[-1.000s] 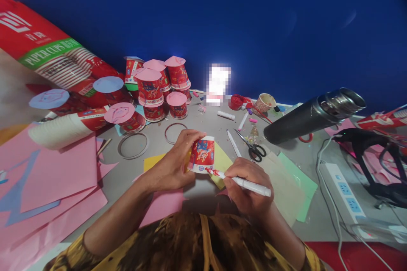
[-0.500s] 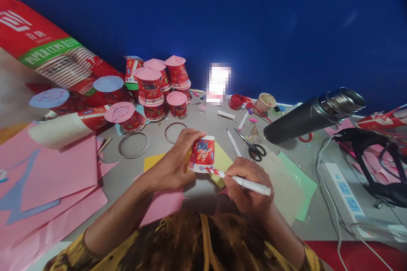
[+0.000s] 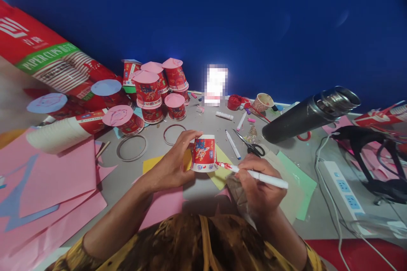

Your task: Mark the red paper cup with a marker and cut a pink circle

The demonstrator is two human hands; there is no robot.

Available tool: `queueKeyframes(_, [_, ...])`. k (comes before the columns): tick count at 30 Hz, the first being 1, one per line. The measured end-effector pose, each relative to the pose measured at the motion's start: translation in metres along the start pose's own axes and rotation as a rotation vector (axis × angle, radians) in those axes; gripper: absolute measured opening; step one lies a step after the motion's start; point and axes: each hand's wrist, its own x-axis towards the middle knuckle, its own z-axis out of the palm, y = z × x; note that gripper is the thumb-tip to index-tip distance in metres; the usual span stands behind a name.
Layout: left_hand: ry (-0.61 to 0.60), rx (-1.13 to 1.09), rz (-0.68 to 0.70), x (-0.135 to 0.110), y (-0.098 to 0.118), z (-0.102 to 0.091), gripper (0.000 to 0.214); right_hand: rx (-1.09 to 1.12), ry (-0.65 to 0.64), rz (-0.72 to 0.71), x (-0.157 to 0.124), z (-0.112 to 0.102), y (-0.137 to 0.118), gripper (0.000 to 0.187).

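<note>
Upside down in my left hand [image 3: 173, 163] is a red paper cup [image 3: 204, 152], its white rim with small coloured marks facing down. My thumb and fingers grip it from the left side. My right hand [image 3: 262, 182] holds a white marker [image 3: 267, 178] whose red-stained tip points left, at the cup's lower right edge. Whether the tip touches the cup I cannot tell. Below and behind the cup lie yellow paper [image 3: 219, 180] and pink paper [image 3: 167, 207]. Just beyond my right hand are black-handled scissors [image 3: 254, 148] and another white marker [image 3: 232, 144].
Decorated cups with pink paper tops [image 3: 146, 91] stand stacked at the back left. Beside them lie a stack of white cups [image 3: 60, 133] and a cup package [image 3: 51, 55]. On the right are a dark thermos [image 3: 299, 118], a power strip [image 3: 343, 188] and green paper [image 3: 305, 186].
The marker has moved right, from the front of the cup's rim to its right edge. My left hand has turned the cup slightly, so its printed figure sits further left.
</note>
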Motion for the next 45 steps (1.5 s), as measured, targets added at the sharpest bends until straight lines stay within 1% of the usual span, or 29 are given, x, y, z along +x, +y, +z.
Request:
queueKeyframes(2, [0.008, -0.025, -0.011, 0.000, -0.002, 0.001, 0.092, 0.016, 0.021, 0.019, -0.001, -0.003, 0.003, 0.017])
queueKeyframes(6, [0.017, -0.079, -0.022, 0.000, -0.006, 0.003, 0.091, 0.049, -0.021, 0.032, -0.001, -0.005, 0.006, 0.017])
queueKeyframes(10, [0.022, -0.148, -0.030, 0.000, -0.009, 0.004, 0.086, 0.049, -0.053, -0.013, 0.001, -0.004, 0.002, 0.016])
queueKeyframes(15, [0.016, -0.192, -0.050, 0.001, -0.011, 0.006, 0.089, 0.013, -0.092, -0.052, 0.004, -0.004, -0.002, 0.015])
queueKeyframes(20, [0.014, -0.219, -0.073, 0.001, -0.010, 0.006, 0.087, 0.005, -0.089, -0.082, 0.004, -0.004, -0.003, 0.014])
queueKeyframes(28, [0.010, -0.226, -0.076, -0.001, -0.013, 0.006, 0.087, -0.044, -0.076, -0.102, 0.009, -0.002, -0.007, 0.014])
queueKeyframes(35, [0.001, -0.218, -0.088, 0.000, -0.007, 0.004, 0.084, -0.041, -0.120, -0.087, 0.010, -0.001, -0.008, 0.015])
queueKeyframes(42, [-0.009, -0.216, -0.063, 0.001, -0.006, 0.003, 0.087, -0.074, -0.131, -0.064, 0.013, -0.003, -0.008, 0.017])
queueKeyframes(45, [-0.005, -0.218, -0.061, 0.002, -0.007, 0.003, 0.087, -0.087, -0.110, -0.061, 0.012, -0.004, -0.007, 0.017])
